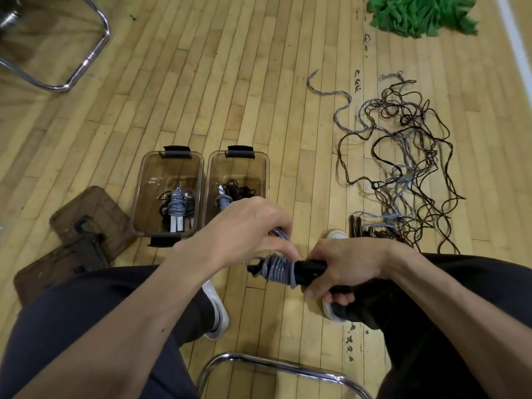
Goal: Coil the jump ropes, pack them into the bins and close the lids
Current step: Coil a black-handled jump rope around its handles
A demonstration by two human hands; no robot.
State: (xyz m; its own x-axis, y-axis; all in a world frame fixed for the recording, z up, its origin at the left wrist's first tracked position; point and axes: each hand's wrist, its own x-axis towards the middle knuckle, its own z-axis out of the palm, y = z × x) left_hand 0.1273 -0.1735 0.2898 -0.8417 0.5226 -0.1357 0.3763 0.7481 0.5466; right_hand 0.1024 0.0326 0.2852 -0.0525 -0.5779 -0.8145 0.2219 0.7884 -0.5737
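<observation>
The fingers of the right hand [345,266] are curled round the black handles [312,269]. The fingers of the left hand [244,234] pinch the grey braided jump rope [277,270] wound on them, above the glossy wooden strip floor [201,96], near two clear open bins [172,168].

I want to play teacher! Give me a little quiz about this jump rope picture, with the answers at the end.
1. True or false: the two bins have their lids on.
2. The left hand pinches a rope wrapped round the handles that the right hand grips. The rope is: A red, B grey, C yellow.
3. Fill in: the tangle of loose ropes lies on the floor to the person's ____ side.
Key: 1 false; 2 B; 3 right.
</observation>
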